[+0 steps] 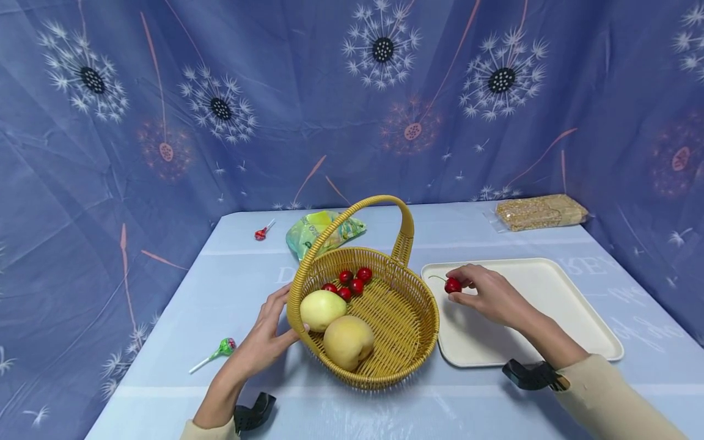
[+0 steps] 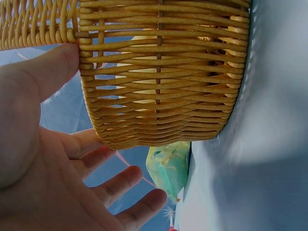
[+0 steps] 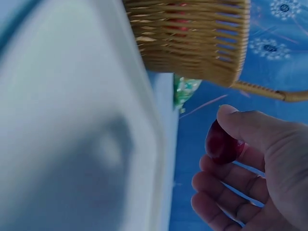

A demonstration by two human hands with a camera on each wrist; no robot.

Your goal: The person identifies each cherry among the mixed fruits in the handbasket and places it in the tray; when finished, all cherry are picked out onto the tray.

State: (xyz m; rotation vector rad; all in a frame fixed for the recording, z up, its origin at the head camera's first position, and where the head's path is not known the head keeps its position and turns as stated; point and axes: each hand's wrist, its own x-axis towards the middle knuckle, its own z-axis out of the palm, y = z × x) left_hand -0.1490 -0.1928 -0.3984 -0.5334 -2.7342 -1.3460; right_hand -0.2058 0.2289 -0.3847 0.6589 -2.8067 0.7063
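My right hand [image 1: 489, 293] pinches a red cherry [image 1: 453, 285] by thumb and fingertips, over the left part of a cream tray [image 1: 555, 305]; its stem points left. In the right wrist view, the cherry [image 3: 222, 143] sits between thumb and index finger, the other fingers loosely bent. My left hand [image 1: 263, 339] touches the left side of a yellow woven basket [image 1: 407, 342], thumb at the rim near the handle base, other fingers extended along the outside. Inside the basket lie several cherries [image 1: 356, 286], a pale yellow-green fruit [image 1: 322, 310] and a peach-like fruit [image 1: 348, 342].
Behind the basket lies a green-yellow plastic bag [image 1: 308, 232]. A red lollipop [image 1: 264, 231] is at the back left, a green lollipop [image 1: 222, 349] left of my left hand. At the back right sits a clear pack of grain-like food [image 1: 541, 212]. Blue patterned cloth [image 1: 330, 122] surrounds the table.
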